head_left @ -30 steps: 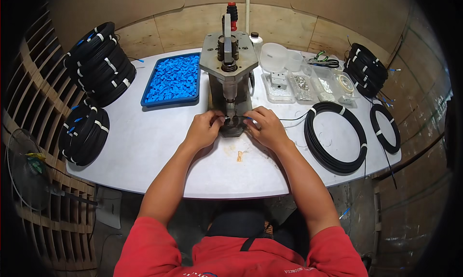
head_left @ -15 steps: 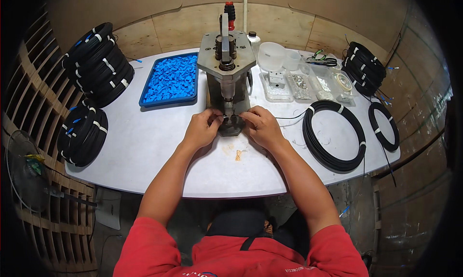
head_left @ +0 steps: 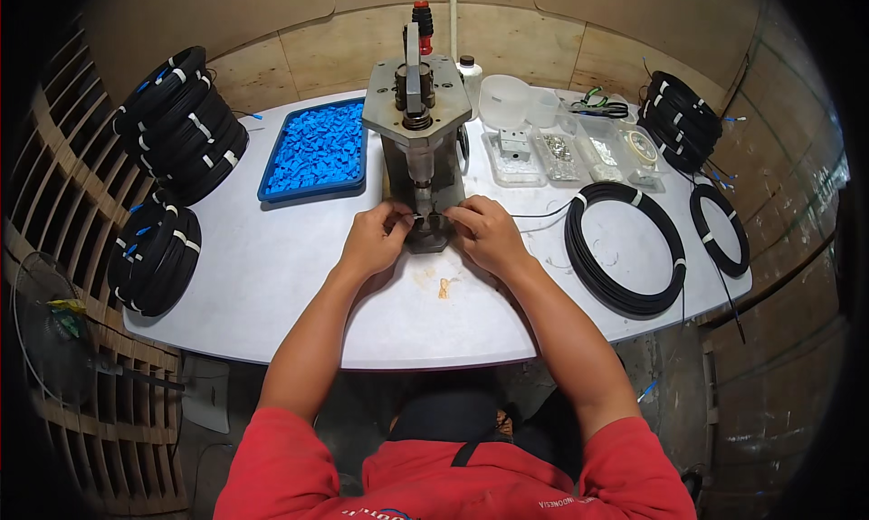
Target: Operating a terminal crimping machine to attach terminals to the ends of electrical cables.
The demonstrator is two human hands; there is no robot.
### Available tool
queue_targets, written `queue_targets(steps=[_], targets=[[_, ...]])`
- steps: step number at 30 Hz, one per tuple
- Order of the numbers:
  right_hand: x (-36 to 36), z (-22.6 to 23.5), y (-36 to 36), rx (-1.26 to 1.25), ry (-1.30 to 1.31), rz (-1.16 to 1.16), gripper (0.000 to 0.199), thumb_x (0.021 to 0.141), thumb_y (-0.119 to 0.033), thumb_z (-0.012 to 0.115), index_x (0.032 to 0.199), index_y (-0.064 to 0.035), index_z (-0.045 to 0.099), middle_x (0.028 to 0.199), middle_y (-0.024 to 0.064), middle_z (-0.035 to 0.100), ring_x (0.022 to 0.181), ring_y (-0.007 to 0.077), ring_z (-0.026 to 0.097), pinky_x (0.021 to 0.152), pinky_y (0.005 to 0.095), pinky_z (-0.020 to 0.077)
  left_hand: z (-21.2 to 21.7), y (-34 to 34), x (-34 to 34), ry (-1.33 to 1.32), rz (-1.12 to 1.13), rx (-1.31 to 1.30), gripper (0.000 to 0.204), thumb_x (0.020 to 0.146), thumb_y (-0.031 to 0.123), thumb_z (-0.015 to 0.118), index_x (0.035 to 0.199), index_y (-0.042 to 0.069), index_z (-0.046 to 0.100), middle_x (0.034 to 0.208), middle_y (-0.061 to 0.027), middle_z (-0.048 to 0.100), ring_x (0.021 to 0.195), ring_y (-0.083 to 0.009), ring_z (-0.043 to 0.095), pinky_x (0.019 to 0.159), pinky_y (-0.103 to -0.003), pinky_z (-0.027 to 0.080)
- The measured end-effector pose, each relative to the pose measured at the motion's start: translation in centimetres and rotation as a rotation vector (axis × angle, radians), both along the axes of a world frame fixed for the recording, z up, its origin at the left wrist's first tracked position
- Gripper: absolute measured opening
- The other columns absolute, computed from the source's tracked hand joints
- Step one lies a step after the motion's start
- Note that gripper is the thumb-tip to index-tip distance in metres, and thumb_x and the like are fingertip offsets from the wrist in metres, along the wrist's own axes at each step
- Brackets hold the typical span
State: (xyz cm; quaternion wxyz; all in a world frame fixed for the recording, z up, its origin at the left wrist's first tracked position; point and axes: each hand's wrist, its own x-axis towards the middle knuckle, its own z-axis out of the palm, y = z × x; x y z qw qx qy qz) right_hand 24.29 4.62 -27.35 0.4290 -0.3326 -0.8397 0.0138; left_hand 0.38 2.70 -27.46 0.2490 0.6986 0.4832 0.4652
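Observation:
A grey metal bench press (head_left: 421, 113) stands at the middle of the table, its ram coming down over a small base. Both hands are at that base, one on each side of the tool. My left hand (head_left: 378, 238) is closed in a pinch at the left of the die; what its fingertips hold is too small to make out. From the right, my right hand (head_left: 489, 235) pinches a thin black cable (head_left: 543, 216) close to the die. This cable runs back to a large black coil (head_left: 625, 303) tied with white bands. The cable's end at the die is hidden.
Left of the press sits a blue tray (head_left: 312, 192) full of small blue pieces. Stacked black cable coils (head_left: 186, 126) stand at the far left, others (head_left: 679, 122) at the right. Clear boxes of small metal parts (head_left: 558, 158) and green-handled cutters (head_left: 595, 96) lie behind right.
The whole view has shifted slightly. Both hands stay pinched at the press's die, with no clear movement against it.

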Motion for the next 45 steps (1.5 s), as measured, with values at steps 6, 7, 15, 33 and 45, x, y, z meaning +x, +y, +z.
queue_targets(steps=[6, 7, 15, 33, 45], targets=[[0.2, -0.1, 0.0, 0.0, -0.004, -0.006, 0.023, 0.079, -0.005, 0.073, 0.101, -0.0096, 0.075, 0.092, 0.0085, 0.066, 0.086, 0.03, 0.065, 0.08, 0.0402, 0.0522, 1.5, -0.9, 0.6, 0.097, 0.037, -0.007, 0.019, 0.091, 0.012, 0.07, 0.104, -0.003, 0.071, 0.085, -0.0151, 0.076, 0.074, -0.0217, 0.073, 0.072, -0.033, 0.058], [0.1, 0.0, 0.0, 0.008, -0.004, -0.005, 0.023, 0.079, -0.005, 0.073, 0.101, -0.0097, 0.075, 0.091, 0.0084, 0.066, 0.085, 0.0301, 0.065, 0.079, 0.0402, 0.0522, 1.5, -0.9, 0.5, 0.097, 0.037, -0.006, 0.019, 0.091, 0.012, 0.07, 0.104, -0.003, 0.071, 0.085, -0.0151, 0.076, 0.074, -0.0217, 0.073, 0.072, -0.033, 0.058], [0.1, 0.3, -0.2, 0.008, -0.036, -0.004, 0.026, 0.078, -0.007, 0.076, 0.104, -0.0087, 0.072, 0.091, 0.0088, 0.066, 0.084, 0.0309, 0.065, 0.077, 0.0407, 0.0534, 1.1, -0.6, 0.4, 0.091, 0.027, -0.013, 0.021, 0.092, 0.013, 0.071, 0.105, -0.003, 0.071, 0.085, -0.0168, 0.075, 0.075, -0.0227, 0.073, 0.073, -0.034, 0.057], [-0.1, 0.5, -0.4, 0.003, -0.005, 0.003, 0.016, 0.083, -0.006, 0.075, 0.098, -0.0067, 0.069, 0.091, 0.0108, 0.065, 0.081, 0.0333, 0.065, 0.074, 0.0423, 0.0527, 0.9, -0.6, 0.3, 0.084, 0.015, -0.042, 0.019, 0.093, 0.009, 0.069, 0.106, -0.004, 0.069, 0.087, -0.0154, 0.075, 0.081, -0.0197, 0.072, 0.078, -0.033, 0.056], [-0.3, 0.6, -0.2, 0.024, -0.023, -0.016, 0.014, 0.085, -0.009, 0.074, 0.098, -0.0069, 0.07, 0.091, 0.0099, 0.065, 0.082, 0.0321, 0.064, 0.076, 0.0412, 0.0516, 0.8, -0.4, 0.1, 0.087, 0.017, -0.1, 0.02, 0.096, 0.011, 0.066, 0.107, -0.006, 0.068, 0.086, -0.0162, 0.075, 0.081, -0.0209, 0.073, 0.077, -0.034, 0.057]])
